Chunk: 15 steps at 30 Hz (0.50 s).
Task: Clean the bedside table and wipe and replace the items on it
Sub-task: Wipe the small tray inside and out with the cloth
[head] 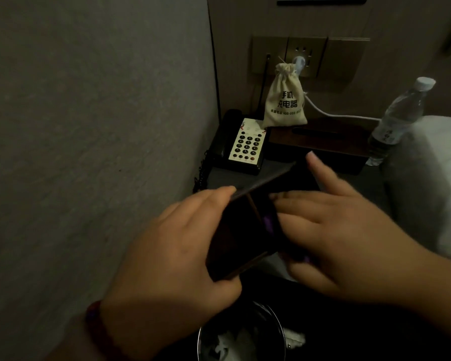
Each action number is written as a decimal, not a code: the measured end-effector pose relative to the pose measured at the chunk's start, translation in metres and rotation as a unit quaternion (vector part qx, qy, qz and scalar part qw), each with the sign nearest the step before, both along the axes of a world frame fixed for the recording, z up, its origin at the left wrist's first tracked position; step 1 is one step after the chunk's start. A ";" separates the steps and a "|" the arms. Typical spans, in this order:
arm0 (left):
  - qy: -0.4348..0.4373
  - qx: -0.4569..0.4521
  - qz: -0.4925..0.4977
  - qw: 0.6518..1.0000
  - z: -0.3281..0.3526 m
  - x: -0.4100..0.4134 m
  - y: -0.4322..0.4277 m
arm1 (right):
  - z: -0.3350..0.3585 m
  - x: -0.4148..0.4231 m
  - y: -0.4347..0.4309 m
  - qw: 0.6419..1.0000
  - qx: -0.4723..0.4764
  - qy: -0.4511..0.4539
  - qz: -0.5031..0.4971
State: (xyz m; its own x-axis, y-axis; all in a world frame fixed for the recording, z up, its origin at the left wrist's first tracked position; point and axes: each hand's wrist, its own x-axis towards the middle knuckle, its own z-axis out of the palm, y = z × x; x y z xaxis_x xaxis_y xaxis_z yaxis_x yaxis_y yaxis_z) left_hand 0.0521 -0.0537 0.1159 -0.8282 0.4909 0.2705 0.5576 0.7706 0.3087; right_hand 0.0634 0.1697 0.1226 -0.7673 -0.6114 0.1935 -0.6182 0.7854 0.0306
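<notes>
Notably, paper (225,343) in bin (200,337), capped bottle (399,118).

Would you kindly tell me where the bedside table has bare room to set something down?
A bare grey strip of the table lies before the telephone and tissue box, continuing right toward the bedding. The back is crowded with those, the pouch and the water bottle.

A telephone (241,144), a dark box (320,144) and a water bottle (399,118) are lining the back of the tabletop (276,169), upper centre of the frame. A wall (89,126) is closing off the left and bedding (432,183) the right. A bare strip is lying open just below the telephone.
</notes>
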 end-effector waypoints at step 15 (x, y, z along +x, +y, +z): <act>0.062 -0.071 -0.037 0.995 -0.017 -0.015 -0.018 | -0.004 0.019 0.014 0.813 -0.527 0.049 -0.242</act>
State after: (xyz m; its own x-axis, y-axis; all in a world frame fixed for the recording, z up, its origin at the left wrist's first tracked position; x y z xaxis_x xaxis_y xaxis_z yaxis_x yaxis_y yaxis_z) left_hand 0.0374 -0.0719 0.0992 -0.7529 0.5897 0.2923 0.6413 0.7572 0.1242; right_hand 0.0827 0.1837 0.1188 -0.8181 0.3027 0.4890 -0.2640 0.5578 -0.7869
